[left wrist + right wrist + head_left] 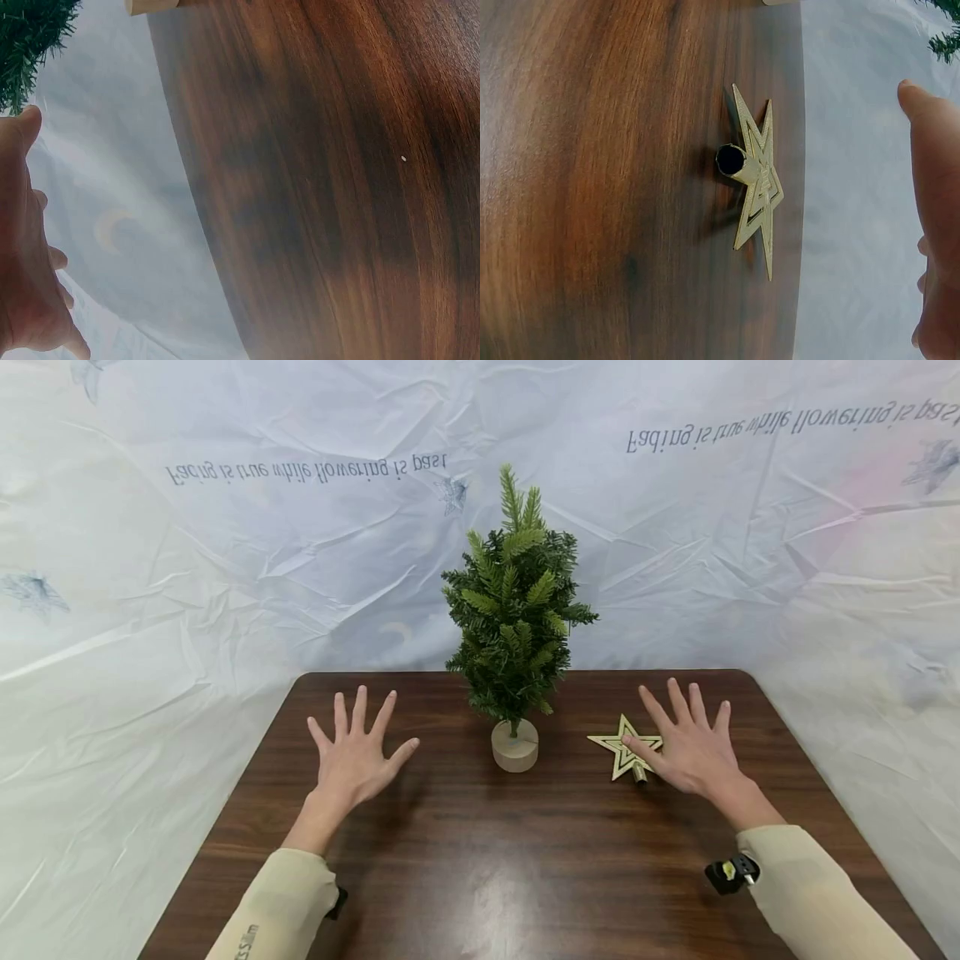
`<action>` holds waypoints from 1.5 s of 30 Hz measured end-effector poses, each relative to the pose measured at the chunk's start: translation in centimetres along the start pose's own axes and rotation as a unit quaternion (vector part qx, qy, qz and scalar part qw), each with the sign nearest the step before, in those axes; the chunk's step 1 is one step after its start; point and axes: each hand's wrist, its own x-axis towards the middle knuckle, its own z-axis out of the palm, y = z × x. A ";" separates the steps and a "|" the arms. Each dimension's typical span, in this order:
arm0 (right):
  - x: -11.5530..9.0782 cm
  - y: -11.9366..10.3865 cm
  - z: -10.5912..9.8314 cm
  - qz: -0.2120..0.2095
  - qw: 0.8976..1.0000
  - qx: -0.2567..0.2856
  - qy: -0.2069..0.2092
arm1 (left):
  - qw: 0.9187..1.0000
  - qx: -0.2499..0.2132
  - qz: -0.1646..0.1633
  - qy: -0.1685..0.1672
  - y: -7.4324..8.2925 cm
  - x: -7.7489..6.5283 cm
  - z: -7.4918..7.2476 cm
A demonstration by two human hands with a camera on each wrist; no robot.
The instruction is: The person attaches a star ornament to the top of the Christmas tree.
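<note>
Holds left hand (352,763) and right hand (691,752) spread over bench (465,843), flanking miniature artificial Christmas tree (513,618), with the right near gold star topper (765,178).

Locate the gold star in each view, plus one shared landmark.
Head: gold star right of centre, partly covered by the right hand.
Left wrist: not shown.
Right wrist: just right of centre.
Shared landmark: tree; head upper centre, left wrist top left, right wrist top right.
</note>
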 end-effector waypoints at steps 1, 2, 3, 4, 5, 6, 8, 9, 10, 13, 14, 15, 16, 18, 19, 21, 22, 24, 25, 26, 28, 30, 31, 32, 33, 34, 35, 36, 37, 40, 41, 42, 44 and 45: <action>0.0 0.1 0.0 0.001 1.000 0.003 0.001 | 1.000 -0.007 0.002 0.000 0.0 0.0 0.0; 0.0 0.1 0.0 0.002 1.000 0.008 0.002 | 1.000 -0.017 0.006 0.002 0.1 0.1 0.0; 0.0 0.2 0.1 0.003 1.000 0.014 0.003 | 0.999 -0.030 0.011 0.005 0.2 0.1 0.0; -0.1 0.3 0.1 0.004 1.000 0.022 0.004 | 0.998 -0.053 0.019 0.009 0.4 0.1 -0.1; -0.2 0.5 0.2 0.005 1.000 0.028 0.006 | 0.996 -0.080 0.031 0.015 0.7 0.1 -0.2; -0.3 0.6 0.3 0.008 0.999 0.041 0.006 | 0.993 -0.111 0.045 0.023 1.0 0.1 -0.4; -0.6 1.0 0.5 0.017 0.998 0.068 0.005 | 0.979 -0.183 0.078 0.042 2.1 0.2 -1.1; -0.8 1.2 0.7 0.023 0.996 0.082 0.001 | 0.969 -0.220 0.096 0.054 2.7 0.3 -1.6; -0.9 1.4 0.8 0.029 0.995 0.096 -0.002 | 0.958 -0.255 0.111 0.065 3.5 0.5 -2.2; -1.5 1.9 1.0 0.052 0.989 0.136 -0.011 | 0.923 -0.333 0.159 0.106 6.3 1.4 -4.1; -1.6 2.0 1.1 0.056 0.988 0.146 -0.012 | 0.914 -0.349 0.171 0.118 7.2 1.8 -4.7; -1.8 2.1 1.2 0.059 0.986 0.155 -0.009 | 0.905 -0.361 0.182 0.129 8.1 2.2 -5.2; -2.0 2.3 1.4 0.060 0.985 0.161 -0.005 | 0.899 -0.370 0.191 0.137 8.9 2.6 -5.6; -2.4 2.5 1.7 0.061 0.983 0.171 0.003 | 0.891 -0.377 0.203 0.151 10.2 3.4 -6.1; -2.5 2.5 1.9 0.060 0.983 0.175 0.006 | 0.888 -0.382 0.205 0.156 10.8 3.7 -6.3; -2.8 2.7 2.4 0.059 0.982 0.180 0.013 | 0.884 -0.386 0.205 0.165 11.7 4.3 -6.4; -3.0 2.8 2.6 0.059 0.981 0.183 0.015 | 0.883 -0.386 0.205 0.171 12.1 4.6 -6.5; -3.3 2.9 3.0 0.062 0.980 0.186 0.019 | 0.880 -0.392 0.202 0.176 12.7 5.1 -6.4; -3.5 3.1 3.2 0.063 0.980 0.188 0.020 | 0.878 -0.396 0.201 0.178 13.0 5.3 -6.4; -3.6 3.2 3.3 0.064 0.980 0.189 0.022 | 0.878 -0.397 0.199 0.180 13.2 5.4 -6.4; -3.9 3.4 3.5 0.069 0.979 0.192 0.021 | 0.876 -0.403 0.194 0.182 13.6 5.7 -6.3; -4.0 3.6 3.6 0.072 0.978 0.197 0.021 | 0.875 -0.409 0.185 0.183 13.9 5.8 -6.3; -4.1 3.7 3.7 0.074 0.977 0.200 0.021 | 0.875 -0.412 0.179 0.182 14.0 5.9 -6.2; -4.2 3.7 3.8 0.075 0.976 0.203 0.021 | 0.875 -0.414 0.173 0.180 14.1 5.9 -6.1; -4.3 3.8 4.0 0.076 0.975 0.206 0.020 | 0.877 -0.414 0.166 0.179 14.2 6.0 -6.0; -4.3 3.8 4.1 0.077 0.975 0.208 0.022 | 0.879 -0.414 0.159 0.176 14.3 6.0 -6.0; -4.3 3.9 4.2 0.078 0.974 0.210 0.024 | 0.881 -0.413 0.153 0.173 14.3 6.1 -5.9; -4.4 3.8 4.3 0.079 0.974 0.210 0.027 | 0.883 -0.410 0.149 0.173 14.4 6.2 -5.8; -4.4 3.9 4.4 0.081 0.974 0.212 0.029 | 0.885 -0.408 0.147 0.172 14.5 6.2 -5.8; -4.5 3.9 4.6 0.086 0.972 0.214 0.036 | 0.888 -0.398 0.150 0.176 14.8 6.4 -5.7; -4.6 3.8 4.6 0.088 0.972 0.215 0.038 | 0.888 -0.395 0.153 0.178 14.9 6.5 -5.7; -4.6 3.9 4.7 0.090 0.970 0.223 0.035 | 0.889 -0.392 0.155 0.180 15.0 6.6 -5.7; -4.7 3.8 4.7 0.094 0.966 0.237 0.028 | 0.890 -0.388 0.155 0.180 15.0 6.6 -5.7; -4.7 3.8 4.6 0.097 0.965 0.244 0.023 | 0.891 -0.387 0.152 0.180 15.0 6.6 -5.7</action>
